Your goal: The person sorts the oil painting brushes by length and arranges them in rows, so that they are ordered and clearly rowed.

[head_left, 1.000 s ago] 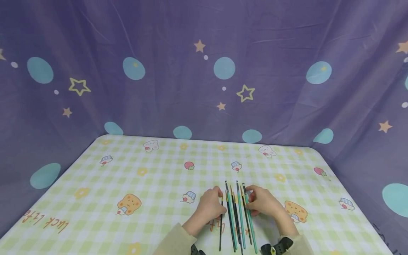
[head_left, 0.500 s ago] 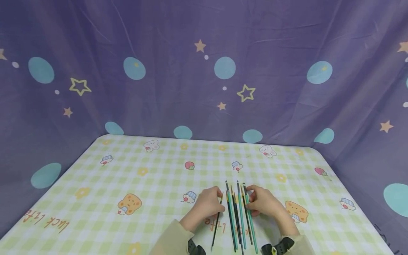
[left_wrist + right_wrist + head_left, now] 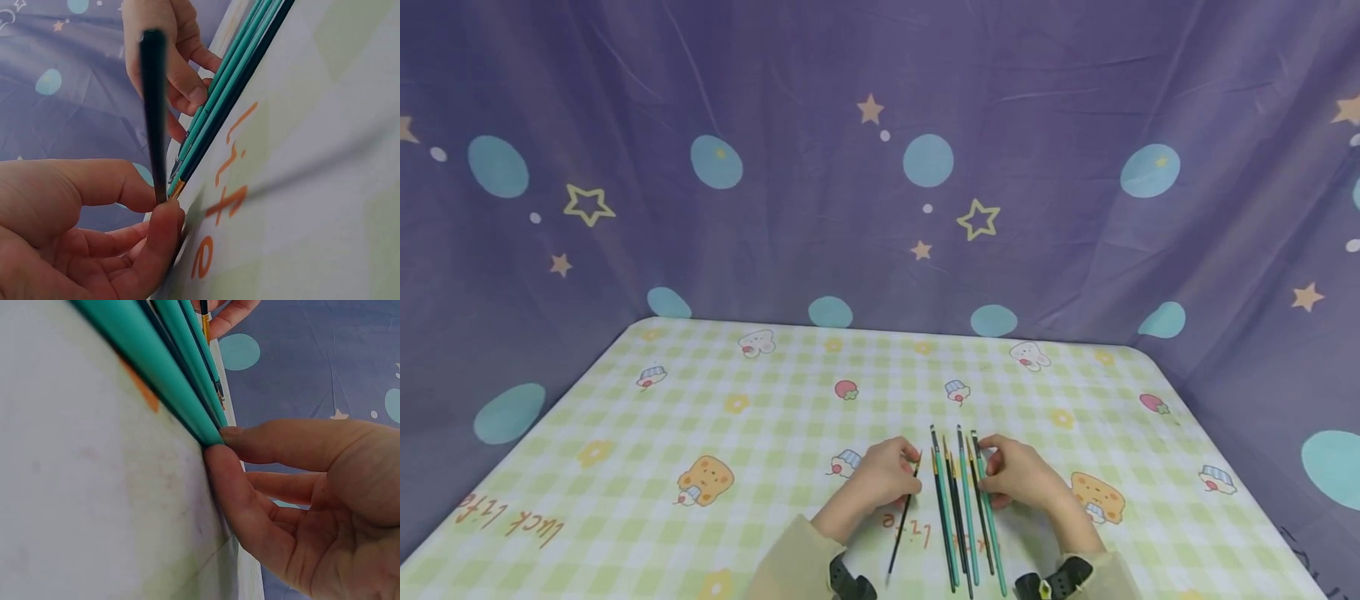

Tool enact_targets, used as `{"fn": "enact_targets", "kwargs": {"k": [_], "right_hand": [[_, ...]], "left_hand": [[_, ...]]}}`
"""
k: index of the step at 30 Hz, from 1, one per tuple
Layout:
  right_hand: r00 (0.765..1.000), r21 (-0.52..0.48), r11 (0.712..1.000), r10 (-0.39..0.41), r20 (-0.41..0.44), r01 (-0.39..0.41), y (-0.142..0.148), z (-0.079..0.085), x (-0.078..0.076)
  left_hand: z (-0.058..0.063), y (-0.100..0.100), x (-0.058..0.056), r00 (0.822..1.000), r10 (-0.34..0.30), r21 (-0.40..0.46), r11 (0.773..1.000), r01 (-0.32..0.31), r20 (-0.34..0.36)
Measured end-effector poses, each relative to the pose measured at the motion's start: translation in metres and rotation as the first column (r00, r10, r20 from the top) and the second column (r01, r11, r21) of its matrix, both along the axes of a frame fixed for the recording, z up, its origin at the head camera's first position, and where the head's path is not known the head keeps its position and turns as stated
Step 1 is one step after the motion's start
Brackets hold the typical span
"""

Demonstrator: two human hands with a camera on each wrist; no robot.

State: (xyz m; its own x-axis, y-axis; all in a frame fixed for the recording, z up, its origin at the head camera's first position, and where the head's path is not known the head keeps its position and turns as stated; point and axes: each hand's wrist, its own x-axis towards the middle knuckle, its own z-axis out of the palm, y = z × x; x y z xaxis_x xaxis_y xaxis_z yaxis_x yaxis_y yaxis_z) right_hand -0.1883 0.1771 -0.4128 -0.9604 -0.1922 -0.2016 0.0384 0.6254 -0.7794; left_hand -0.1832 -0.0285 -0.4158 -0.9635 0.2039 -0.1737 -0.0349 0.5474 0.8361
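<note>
My left hand (image 3: 883, 473) pinches a thin dark paintbrush (image 3: 901, 533) near its gold-ferruled bristle end, between thumb and index finger. In the left wrist view that paintbrush (image 3: 154, 112) stands off the cloth at its handle end and casts a long shadow. A row of several dark and teal paintbrushes (image 3: 964, 525) lies side by side to its right, handles toward me. At the row's right edge, my right hand (image 3: 1018, 471) pinches a teal paintbrush (image 3: 992, 533) near its bristle end. Up close in the right wrist view, thumb and index finger meet on this teal paintbrush (image 3: 150, 369).
Beneath everything is a table with a green-and-white checked cloth (image 3: 790, 400) printed with cartoon figures. Behind its far edge hangs a purple curtain (image 3: 820, 208) with stars and blue dots. Dark bands (image 3: 1052, 579) circle both wrists.
My left hand has drawn the dark paintbrush slightly left, away from the row. Its handle end has swung left and the brush now slants. My right hand and the row have stayed put.
</note>
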Motion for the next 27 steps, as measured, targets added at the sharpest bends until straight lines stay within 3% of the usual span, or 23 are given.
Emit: {"fn": "enact_targets", "kwargs": {"k": [6,14,27], "right_hand": [[1.0,-0.022,1.0,0.018,0.004,-0.018,0.001,0.0,0.001],[1.0,-0.016,0.999,0.027,-0.007,-0.027,0.001,0.001,0.001],[0.999,-0.034,0.999,0.042,-0.006,-0.042,0.004,-0.002,-0.001]], "left_hand": [[-0.004,-0.007,-0.003,0.999,-0.014,0.108,0.994,0.01,0.035],[-0.007,-0.016,-0.01,1.0,-0.018,0.101,0.995,0.02,-0.023],[-0.008,-0.044,-0.029,0.999,0.01,0.224,0.975,0.0,-0.043]]}}
